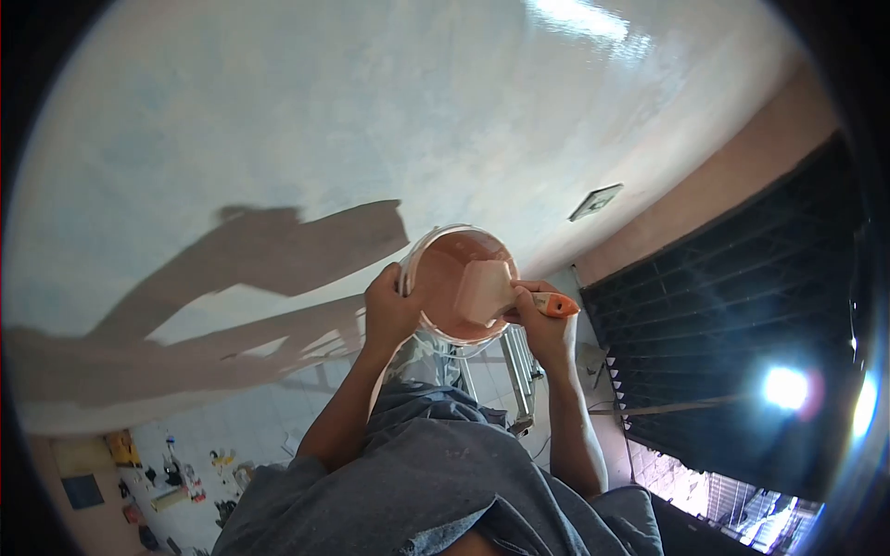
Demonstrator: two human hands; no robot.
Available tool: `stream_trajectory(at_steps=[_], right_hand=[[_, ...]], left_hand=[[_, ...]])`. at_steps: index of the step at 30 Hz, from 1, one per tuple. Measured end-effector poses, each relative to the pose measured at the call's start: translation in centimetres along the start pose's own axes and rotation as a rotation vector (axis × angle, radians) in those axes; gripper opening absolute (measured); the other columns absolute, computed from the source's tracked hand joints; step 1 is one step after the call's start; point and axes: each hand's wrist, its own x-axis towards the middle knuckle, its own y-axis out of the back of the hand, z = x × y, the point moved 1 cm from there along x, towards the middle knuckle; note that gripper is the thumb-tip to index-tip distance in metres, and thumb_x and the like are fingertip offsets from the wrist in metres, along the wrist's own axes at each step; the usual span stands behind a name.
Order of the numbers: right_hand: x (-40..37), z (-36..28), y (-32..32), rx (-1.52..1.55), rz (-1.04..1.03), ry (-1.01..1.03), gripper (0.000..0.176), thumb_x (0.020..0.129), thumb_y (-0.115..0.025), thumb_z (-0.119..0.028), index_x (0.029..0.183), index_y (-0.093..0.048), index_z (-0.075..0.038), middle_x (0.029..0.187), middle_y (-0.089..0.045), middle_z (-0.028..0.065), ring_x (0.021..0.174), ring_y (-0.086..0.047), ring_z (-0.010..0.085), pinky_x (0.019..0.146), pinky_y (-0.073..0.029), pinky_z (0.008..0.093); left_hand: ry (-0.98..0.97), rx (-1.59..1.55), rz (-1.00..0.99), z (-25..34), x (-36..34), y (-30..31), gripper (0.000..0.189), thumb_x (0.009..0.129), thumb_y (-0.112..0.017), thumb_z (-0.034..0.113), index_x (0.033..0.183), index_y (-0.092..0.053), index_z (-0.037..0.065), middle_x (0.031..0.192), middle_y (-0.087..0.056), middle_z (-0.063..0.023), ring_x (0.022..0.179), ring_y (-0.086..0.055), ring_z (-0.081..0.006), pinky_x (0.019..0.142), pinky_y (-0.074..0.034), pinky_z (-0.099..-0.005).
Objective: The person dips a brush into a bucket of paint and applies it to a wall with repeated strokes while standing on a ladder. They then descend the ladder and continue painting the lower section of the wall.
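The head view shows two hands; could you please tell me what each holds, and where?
The left hand grips a bucket by its rim; the right hand holds a paintbrush by its orange handle.

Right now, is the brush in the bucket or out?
In. The brush has its head inside the rim of the bucket, coated in pink paint; the right hand holds the orange handle outside the rim.

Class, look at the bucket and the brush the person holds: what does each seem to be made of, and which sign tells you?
The bucket: probably plastic, thin pale glossy rim, inside coated with pink paint. The brush: smooth orange handle, likely plastic though painted wood is possible; wide bristle head, fibre unclear under pink paint.
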Motion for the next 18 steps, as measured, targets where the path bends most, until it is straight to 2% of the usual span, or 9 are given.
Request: stream_trajectory(at_steps=[3,6,8,9,10,13,15,16,18], right_hand=[[-0.2,0.0,0.6,0.193,0.006,-0.045,0.018,0.088,-0.061,-0.009,0.097,-0.064,0.006,0.084,-0.065,0.0121,0.071,-0.065,0.0165,0.064,-0.058,0.0266],[-0.4,0.3,1.3,0.352,0.076,-0.088,0.017,0.088,-0.062,-0.009,0.096,-0.063,0.006,0.085,-0.064,0.0122,0.072,-0.065,0.0173,0.065,-0.058,0.0273],[-0.4,0.6,1.6,0.361,0.091,-0.082,0.018,0.087,-0.062,-0.009,0.096,-0.062,0.006,0.087,-0.064,0.0131,0.074,-0.066,0.0183,0.067,-0.058,0.0278],[-0.4,0.7,1.8,0.353,0.068,-0.060,0.020,0.088,-0.062,-0.011,0.097,-0.060,0.006,0.089,-0.064,0.0150,0.075,-0.066,0.0209,0.069,-0.059,0.0296],[-0.6,0.7,1.8,0.343,0.042,-0.047,0.022,0.088,-0.061,-0.013,0.099,-0.059,0.006,0.091,-0.064,0.0169,0.076,-0.067,0.0234,0.070,-0.059,0.0314],[-0.6,1.0,2.0,0.346,0.052,0.005,0.023,0.086,-0.064,-0.013,0.098,-0.058,0.006,0.091,-0.064,0.0167,0.076,-0.067,0.0229,0.070,-0.059,0.0320],[-0.8,1.5,2.4,0.364,0.069,0.014,0.026,0.085,-0.066,-0.015,0.099,-0.059,0.005,0.091,-0.064,0.0153,0.075,-0.067,0.0220,0.069,-0.059,0.0321],[-0.8,1.7,2.5,0.386,0.073,0.011,0.025,0.085,-0.066,-0.015,0.100,-0.059,0.004,0.090,-0.065,0.0148,0.074,-0.067,0.0219,0.068,-0.059,0.0313],[-1.0,1.8,2.5,0.439,0.086,0.017,0.022,0.085,-0.062,-0.011,0.101,-0.059,0.005,0.092,-0.064,0.0151,0.078,-0.067,0.0224,0.071,-0.059,0.0332]], left_hand=[[0.028,-0.044,0.024,-0.8,0.3,-0.4,0.025,0.075,-0.064,0.013,0.066,-0.044,0.001,0.055,-0.039,-0.0056,0.055,-0.036,-0.0103,0.049,-0.033,-0.0311],[0.004,-0.025,0.020,-2.6,0.8,-0.5,0.028,0.075,-0.064,0.012,0.064,-0.040,0.003,0.054,-0.036,-0.0036,0.054,-0.036,-0.0097,0.048,-0.031,-0.0301],[0.132,-0.165,-0.041,-3.8,1.1,-0.6,0.032,0.075,-0.064,0.010,0.061,-0.036,0.004,0.054,-0.036,-0.0010,0.053,-0.035,-0.0085,0.047,-0.030,-0.0284],[0.224,-0.281,-0.063,-1.3,0.6,-0.4,0.031,0.074,-0.064,0.009,0.061,-0.036,0.006,0.054,-0.038,0.0006,0.051,-0.038,-0.0075,0.044,-0.033,-0.0272],[0.218,-0.279,-0.062,-1.1,0.6,-0.5,0.031,0.074,-0.064,0.009,0.061,-0.036,0.006,0.054,-0.038,0.0006,0.051,-0.038,-0.0075,0.044,-0.033,-0.0272],[0.166,-0.268,-0.044,-2.3,1.1,-0.6,0.028,0.074,-0.064,0.008,0.062,-0.039,0.006,0.055,-0.039,0.0004,0.047,-0.041,-0.0074,0.039,-0.037,-0.0270],[-0.049,-0.084,0.007,-4.5,1.5,-0.9,0.024,0.075,-0.063,0.007,0.064,-0.041,0.005,0.055,-0.040,0.0004,0.043,-0.043,-0.0073,0.035,-0.039,-0.0262],[-0.038,-0.076,0.026,-3.7,1.3,-0.5,0.024,0.075,-0.063,0.007,0.064,-0.041,0.005,0.055,-0.040,0.0004,0.043,-0.043,-0.0073,0.035,-0.039,-0.0262],[0.107,-0.250,-0.027,-1.7,0.8,-0.2,0.022,0.075,-0.062,0.007,0.065,-0.043,0.005,0.055,-0.042,-0.0002,0.044,-0.043,-0.0074,0.036,-0.039,-0.0262]])
